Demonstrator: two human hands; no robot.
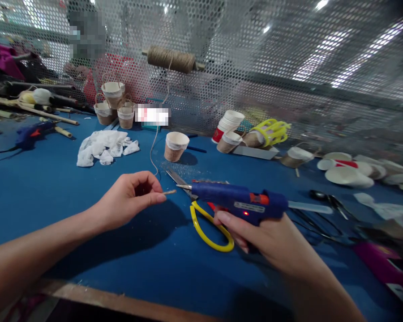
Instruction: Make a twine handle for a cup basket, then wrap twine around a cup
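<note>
Between thumb and fingertips, my left hand (134, 199) pinches the end of a piece of twine (170, 192), whose tip points right. My right hand (255, 232) grips a blue hot glue gun (228, 197) with a clear glue stick (310, 207) out of its back and a small red light lit. The gun's nozzle is just above and right of the twine tip, apart from it. Under the gun lie scissors with yellow handles (211, 232), partly hidden. A twine-wrapped cup (176, 147) with white lace at its rim stands upright beyond my hands.
A twine spool (171, 60) hangs on the perforated metal screen (255, 58), its strand trailing down to the blue table (114, 250). White lace pieces (104, 147) lie left. Handled cups (113, 96), stacked paper cups (230, 123) and another glue gun (35, 133) stand or lie around.
</note>
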